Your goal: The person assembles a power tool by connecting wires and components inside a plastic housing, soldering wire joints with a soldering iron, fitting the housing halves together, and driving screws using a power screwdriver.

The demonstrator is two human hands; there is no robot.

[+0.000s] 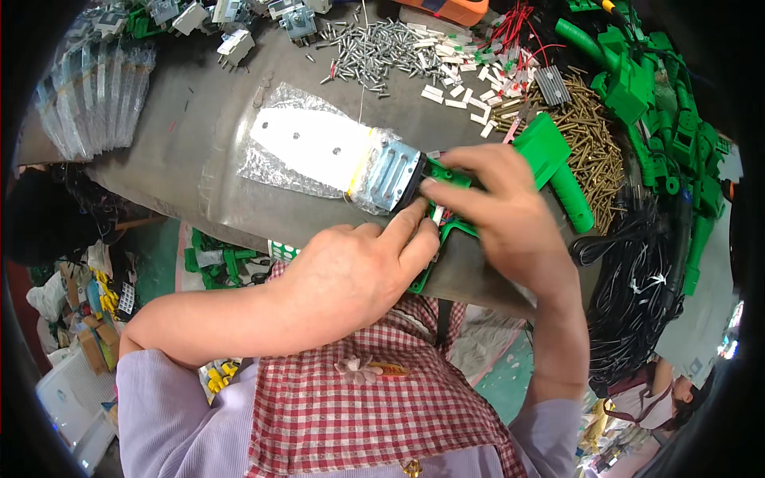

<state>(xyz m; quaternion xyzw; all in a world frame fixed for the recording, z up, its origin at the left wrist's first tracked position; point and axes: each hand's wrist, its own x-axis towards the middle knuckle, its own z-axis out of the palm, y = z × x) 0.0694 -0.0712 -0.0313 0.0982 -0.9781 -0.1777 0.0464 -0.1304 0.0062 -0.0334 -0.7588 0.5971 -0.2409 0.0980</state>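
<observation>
A flat white tapered plate [311, 142] with three small holes lies on the workbench, wrapped in clear film. Its right end runs into a ribbed metal bracket [390, 171] with a black end piece. An opened green plastic housing [460, 177] adjoins that end, over the bench's near edge. My left hand [343, 267] grips the housing from the near side, fingertips by the black piece. From the right, my right hand [506, 211] reaches over the housing with bent fingers, slightly blurred; what its fingertips pinch is hidden. Beside it lies a green handle shell [544, 151].
Loose silver screws [374, 56], white sleeves [456, 92] and brass-coloured screws [594, 143] cover the far bench. Green housings [637, 88] and coiled black cables [637, 263] crowd the right. Film-wrapped plates [100, 95] stand at left. White-and-metal parts [236, 48] lie far left.
</observation>
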